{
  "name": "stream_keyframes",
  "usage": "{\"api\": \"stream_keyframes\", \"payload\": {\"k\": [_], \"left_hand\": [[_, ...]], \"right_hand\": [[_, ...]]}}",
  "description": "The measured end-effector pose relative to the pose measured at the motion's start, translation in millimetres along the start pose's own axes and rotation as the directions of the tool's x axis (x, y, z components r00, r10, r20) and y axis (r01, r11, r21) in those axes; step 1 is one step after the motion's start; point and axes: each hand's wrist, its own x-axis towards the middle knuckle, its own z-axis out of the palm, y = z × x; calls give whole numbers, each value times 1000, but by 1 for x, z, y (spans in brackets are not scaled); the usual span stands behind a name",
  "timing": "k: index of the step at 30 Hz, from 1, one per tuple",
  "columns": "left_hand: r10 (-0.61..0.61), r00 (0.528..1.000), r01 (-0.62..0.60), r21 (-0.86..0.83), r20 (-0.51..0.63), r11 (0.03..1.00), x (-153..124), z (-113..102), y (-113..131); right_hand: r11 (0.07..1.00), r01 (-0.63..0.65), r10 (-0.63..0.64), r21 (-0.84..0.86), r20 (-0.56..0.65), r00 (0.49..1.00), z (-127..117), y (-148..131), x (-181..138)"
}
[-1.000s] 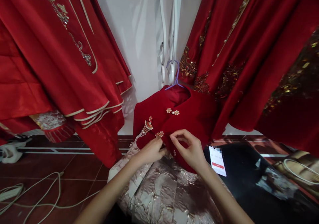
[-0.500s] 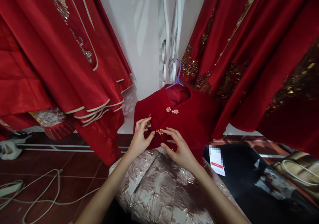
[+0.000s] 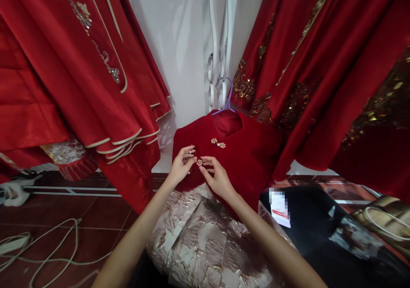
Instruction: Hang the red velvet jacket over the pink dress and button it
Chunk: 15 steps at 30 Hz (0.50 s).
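Between two racks of hanging red gowns (image 3: 320, 79), a red velvet jacket (image 3: 246, 155) on a purple hanger (image 3: 226, 98) lies over a pale brocade skirt (image 3: 205, 241); the left hand (image 3: 181, 168) and right hand (image 3: 218, 179) meet, fingertips pinching its pearl button (image 3: 199, 162).

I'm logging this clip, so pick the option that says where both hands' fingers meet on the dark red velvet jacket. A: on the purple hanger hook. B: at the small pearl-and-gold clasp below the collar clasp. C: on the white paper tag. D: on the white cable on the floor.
B: the left hand and right hand bring their fingers together at the small pearl-and-gold clasp on the dark red velvet jacket.
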Motion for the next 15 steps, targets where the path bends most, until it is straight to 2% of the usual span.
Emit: {"api": "stream_keyframes", "payload": {"k": [3,7,12,15], "left_hand": [[29,998,-32,-82,-47,996,2,0,-1],[-1,999,-3,-104,-34,995,-1,-6,-1],[-14,1000,13,-65,-19,998,-1,-9,0],[-10,999,8,-60,-37,998,0,-6,2]], "right_hand": [[987,-26,12,-156,-94,996,9,5,10],[951,-88,70,-296,-69,995,14,8,16],[991,-77,66,-107,-101,993,8,5,30],[996,-24,13,-85,-131,991,5,1,41]]}}
